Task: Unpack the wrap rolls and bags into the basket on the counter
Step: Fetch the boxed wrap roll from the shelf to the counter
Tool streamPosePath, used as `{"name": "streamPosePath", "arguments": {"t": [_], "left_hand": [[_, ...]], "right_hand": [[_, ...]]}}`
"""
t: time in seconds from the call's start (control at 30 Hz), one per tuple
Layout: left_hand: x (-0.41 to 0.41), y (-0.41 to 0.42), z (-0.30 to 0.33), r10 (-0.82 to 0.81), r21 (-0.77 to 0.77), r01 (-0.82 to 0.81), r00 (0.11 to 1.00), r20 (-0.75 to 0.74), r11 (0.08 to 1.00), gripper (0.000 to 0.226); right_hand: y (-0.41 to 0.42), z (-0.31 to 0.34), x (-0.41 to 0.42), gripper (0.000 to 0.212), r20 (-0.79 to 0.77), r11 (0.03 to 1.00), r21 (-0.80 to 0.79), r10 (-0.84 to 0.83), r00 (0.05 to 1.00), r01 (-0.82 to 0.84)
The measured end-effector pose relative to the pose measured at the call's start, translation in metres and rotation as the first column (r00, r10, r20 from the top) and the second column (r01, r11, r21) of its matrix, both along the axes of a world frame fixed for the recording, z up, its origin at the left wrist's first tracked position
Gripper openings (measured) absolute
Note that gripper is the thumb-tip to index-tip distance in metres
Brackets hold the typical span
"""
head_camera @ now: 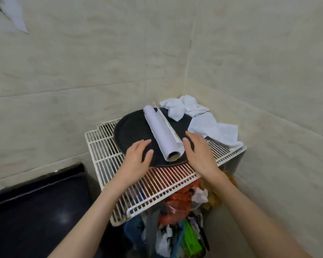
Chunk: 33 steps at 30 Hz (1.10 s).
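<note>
A white wrap roll [159,130] with a cardboard core lies diagonally on a round black tray [131,131], its near end pointing at me. A thin box edge or cutter strip [167,122] lies along its right side. My left hand [138,155] hovers open just left of the roll's near end, over the tray. To the right of that end my right hand [199,151] is open too, fingers spread. Neither hand touches the roll. No basket is in view.
The tray rests on a white wire rack [108,155] set in a tiled wall corner. White cloths [199,120] lie bunched at the back right. Under the rack is a bin of mixed plastic bags [177,216]. A dark counter [34,207] lies to the left.
</note>
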<state>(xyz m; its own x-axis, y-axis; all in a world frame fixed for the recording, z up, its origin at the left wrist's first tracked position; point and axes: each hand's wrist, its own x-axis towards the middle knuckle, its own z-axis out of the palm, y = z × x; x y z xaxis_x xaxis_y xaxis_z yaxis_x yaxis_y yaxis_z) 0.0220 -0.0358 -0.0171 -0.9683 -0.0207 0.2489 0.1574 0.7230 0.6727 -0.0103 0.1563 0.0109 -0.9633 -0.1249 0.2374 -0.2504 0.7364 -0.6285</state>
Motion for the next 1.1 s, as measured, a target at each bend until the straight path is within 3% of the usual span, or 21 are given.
{"name": "streamPosePath", "arguments": {"t": [0.07,0.13,0.23,0.47,0.6,0.67,0.77,0.83,0.93,1.03,1.1], "left_hand": [[-0.015,0.009,0.001,0.050,0.028,-0.050,0.999,0.022,0.998,0.043],[-0.025,0.016,0.002,0.098,0.049,-0.099,0.995,0.037,0.994,0.043],[-0.034,0.019,0.001,0.167,0.058,-0.169,0.985,0.044,0.984,0.041],[-0.035,0.003,-0.003,0.312,0.059,-0.314,0.949,0.039,0.948,0.037],[-0.028,-0.003,-0.004,0.343,0.082,-0.341,0.939,-0.008,0.936,0.034],[-0.022,-0.008,-0.003,0.366,0.114,-0.362,0.931,-0.012,0.925,0.033],[-0.016,-0.011,-0.001,0.409,0.286,-0.401,0.912,0.033,0.870,0.034],[-0.011,-0.009,0.004,0.420,0.521,-0.418,0.899,0.123,0.744,0.039],[0.001,-0.011,0.019,0.321,0.792,-0.383,0.914,0.250,0.475,0.051],[0.029,-0.025,0.038,0.182,0.900,-0.238,0.966,0.182,0.365,0.055],[0.058,-0.038,0.048,0.141,0.942,-0.122,0.987,0.080,0.312,0.065]], "right_hand": [[-0.004,0.005,-0.035,0.027,0.022,0.997,-0.057,0.050,0.998,-0.049],[-0.013,0.010,-0.063,0.035,0.076,0.993,-0.079,0.098,0.992,-0.092],[-0.033,0.005,-0.084,0.027,0.281,0.981,0.074,0.153,0.947,-0.181],[-0.085,-0.014,-0.082,0.078,0.221,0.872,0.419,0.172,0.960,-0.253],[-0.088,-0.019,-0.087,0.084,0.246,0.849,0.442,0.195,0.949,-0.290],[-0.076,-0.017,-0.094,0.080,0.264,0.899,0.325,0.211,0.941,-0.292],[-0.055,-0.009,-0.096,0.073,0.327,0.949,-0.078,0.312,0.892,-0.304],[-0.046,-0.001,-0.084,0.067,0.311,0.871,-0.364,0.447,0.839,-0.329],[-0.043,0.014,-0.052,0.066,0.240,0.691,-0.572,0.655,0.716,-0.441],[-0.052,0.031,-0.015,0.068,0.174,0.503,-0.688,0.814,0.554,-0.523],[-0.064,0.039,0.018,0.072,0.155,0.431,-0.695,0.872,0.465,-0.576]]}}
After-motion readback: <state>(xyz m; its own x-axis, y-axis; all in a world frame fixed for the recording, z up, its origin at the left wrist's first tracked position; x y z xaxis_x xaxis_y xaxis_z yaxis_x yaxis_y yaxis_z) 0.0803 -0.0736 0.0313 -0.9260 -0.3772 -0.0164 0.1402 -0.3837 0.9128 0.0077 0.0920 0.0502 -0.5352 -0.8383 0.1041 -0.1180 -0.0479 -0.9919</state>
